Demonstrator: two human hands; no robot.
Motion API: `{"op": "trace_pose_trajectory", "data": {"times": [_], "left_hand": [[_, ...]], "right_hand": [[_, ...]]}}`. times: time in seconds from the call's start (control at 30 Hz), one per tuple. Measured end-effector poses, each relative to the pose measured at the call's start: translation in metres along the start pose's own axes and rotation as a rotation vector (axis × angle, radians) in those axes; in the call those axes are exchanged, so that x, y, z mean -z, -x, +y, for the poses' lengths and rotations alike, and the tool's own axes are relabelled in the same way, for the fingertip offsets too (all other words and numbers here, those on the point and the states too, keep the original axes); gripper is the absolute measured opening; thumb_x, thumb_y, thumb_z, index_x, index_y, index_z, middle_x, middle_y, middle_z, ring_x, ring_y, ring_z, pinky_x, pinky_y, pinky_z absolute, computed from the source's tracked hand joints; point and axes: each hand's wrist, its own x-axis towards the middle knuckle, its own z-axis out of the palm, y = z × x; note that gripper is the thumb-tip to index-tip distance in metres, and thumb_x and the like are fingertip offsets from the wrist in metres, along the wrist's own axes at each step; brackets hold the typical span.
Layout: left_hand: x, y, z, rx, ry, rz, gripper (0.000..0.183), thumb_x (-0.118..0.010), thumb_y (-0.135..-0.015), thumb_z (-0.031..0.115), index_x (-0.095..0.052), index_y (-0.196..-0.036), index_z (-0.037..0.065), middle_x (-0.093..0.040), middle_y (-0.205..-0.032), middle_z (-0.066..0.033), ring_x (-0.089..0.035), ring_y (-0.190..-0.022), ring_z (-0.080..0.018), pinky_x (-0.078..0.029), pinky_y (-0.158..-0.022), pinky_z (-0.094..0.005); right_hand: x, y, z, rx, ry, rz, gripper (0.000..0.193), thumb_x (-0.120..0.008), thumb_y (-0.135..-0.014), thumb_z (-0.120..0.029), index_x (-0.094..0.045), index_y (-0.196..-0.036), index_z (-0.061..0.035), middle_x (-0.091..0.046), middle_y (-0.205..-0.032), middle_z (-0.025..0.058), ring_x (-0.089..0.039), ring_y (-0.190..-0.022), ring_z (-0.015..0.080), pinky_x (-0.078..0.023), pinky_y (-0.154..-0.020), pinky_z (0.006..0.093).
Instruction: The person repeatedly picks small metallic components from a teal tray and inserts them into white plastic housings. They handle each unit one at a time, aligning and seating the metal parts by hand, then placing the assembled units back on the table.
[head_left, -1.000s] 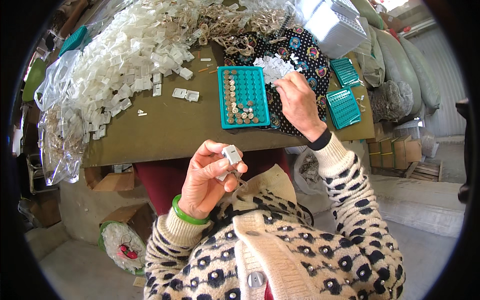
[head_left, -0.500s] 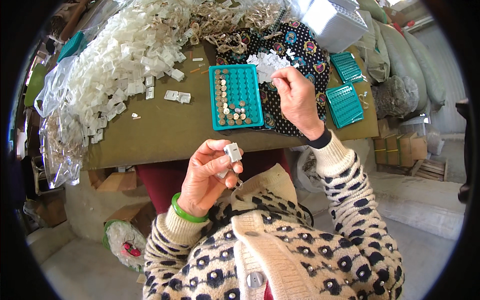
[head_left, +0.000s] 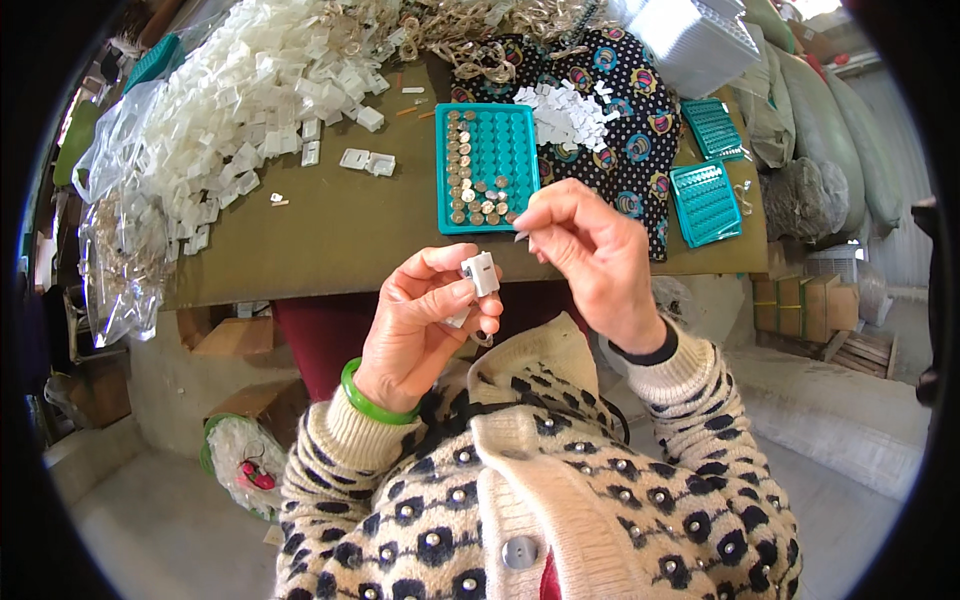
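Note:
My left hand (head_left: 405, 330) grips a small white plastic case (head_left: 484, 272) between thumb and fingers, near chest height in front of the table edge. A short loop hangs below those fingers. Close by on the right, my right hand (head_left: 600, 265) pinches a thin pale piece (head_left: 521, 237), its tip toward the case but apart from it. Just beyond both hands lies a teal tray (head_left: 441, 150) with round pockets. Round metallic discs like button cells (head_left: 474, 217) fill its left column and lower rows. Small white tabs (head_left: 567, 116) are heaped on a dotted, patterned cloth (head_left: 640, 110) beside the tray.
A large heap of translucent white cases (head_left: 270, 90) covers the table's left side, and an open case (head_left: 368, 161) lies nearer the tray. Tangled cords (head_left: 480, 35) pile up at the back. More teal trays (head_left: 705, 205) and a white stack (head_left: 690, 45) stand at right.
My right hand has come from the white tabs toward my left hand, bringing a thin pale piece. The left hand keeps its hold on the case. The view has shifted slightly.

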Motion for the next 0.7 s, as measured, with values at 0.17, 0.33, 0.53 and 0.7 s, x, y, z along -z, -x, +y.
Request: {"op": "trace_pose_trajectory", "data": {"times": [0.17,0.33,0.53,0.7], "left_hand": [[0.002,0.003,0.002,-0.029,0.015,-0.001,0.026,-0.065,-0.089,0.000,-0.063,-0.115,0.001,-0.067,-0.097,-0.0157,-0.067,-0.081,-0.0250,-0.059,-0.069,-0.0362],[0.003,0.008,0.004,-0.002,0.058,0.034,0.025,-0.064,-0.088,-0.001,-0.064,-0.113,0.001,-0.067,-0.092,-0.0140,-0.067,-0.078,-0.0247,-0.058,-0.067,-0.0361],[0.006,0.010,0.005,-0.011,0.038,0.029,0.025,-0.064,-0.089,-0.001,-0.064,-0.113,0.000,-0.068,-0.092,-0.0139,-0.068,-0.079,-0.0250,-0.059,-0.068,-0.0353],[0.008,0.014,0.008,-0.015,0.017,0.041,0.027,-0.064,-0.090,0.000,-0.063,-0.117,0.000,-0.069,-0.097,-0.0152,-0.070,-0.083,-0.0259,-0.060,-0.070,-0.0338]], "right_hand": [[-0.020,0.008,-0.005,0.358,0.307,-0.014,0.014,-0.064,-0.083,0.009,-0.064,-0.093,-0.0006,-0.059,-0.085,0.0101,-0.060,-0.076,0.0242,-0.051,-0.067,0.0308],[-0.027,0.007,-0.004,0.458,0.339,-0.036,0.020,-0.065,-0.079,0.013,-0.060,-0.093,0.0000,-0.058,-0.085,0.0111,-0.060,-0.073,0.0247,-0.051,-0.064,0.0313],[-0.029,0.004,-0.005,0.537,0.399,-0.087,0.025,-0.065,-0.076,0.015,-0.059,-0.095,0.0004,-0.058,-0.086,0.0120,-0.060,-0.073,0.0250,-0.051,-0.063,0.0322],[-0.029,0.001,-0.008,0.526,0.425,-0.122,0.025,-0.065,-0.076,0.015,-0.059,-0.095,0.0006,-0.057,-0.086,0.0124,-0.060,-0.074,0.0258,-0.051,-0.063,0.0327]]}}
